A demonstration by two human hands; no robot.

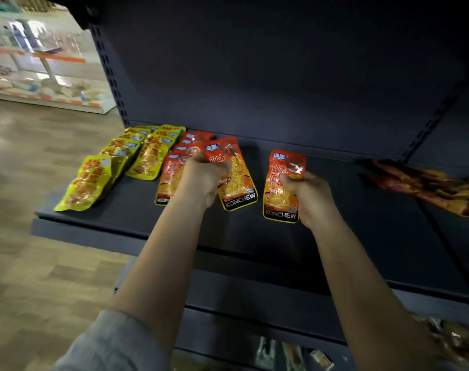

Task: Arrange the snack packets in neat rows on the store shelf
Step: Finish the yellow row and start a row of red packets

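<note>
My left hand (201, 178) grips an orange snack packet (234, 183) marked KONCHEW, held tilted just above the dark shelf (348, 226). My right hand (308, 196) grips a second orange packet (282, 191) of the same kind, upright and a little to the right. Behind my left hand a row of orange packets (171, 172) lies overlapping on the shelf. Two rows of yellow packets (112, 167) lie overlapping further left, reaching the shelf's left edge.
A loose pile of mixed packets (426, 186) lies at the shelf's right end, past a slotted upright. More packets (295, 354) show on a lower shelf. Wooden floor (40, 236) and another display lie to the left.
</note>
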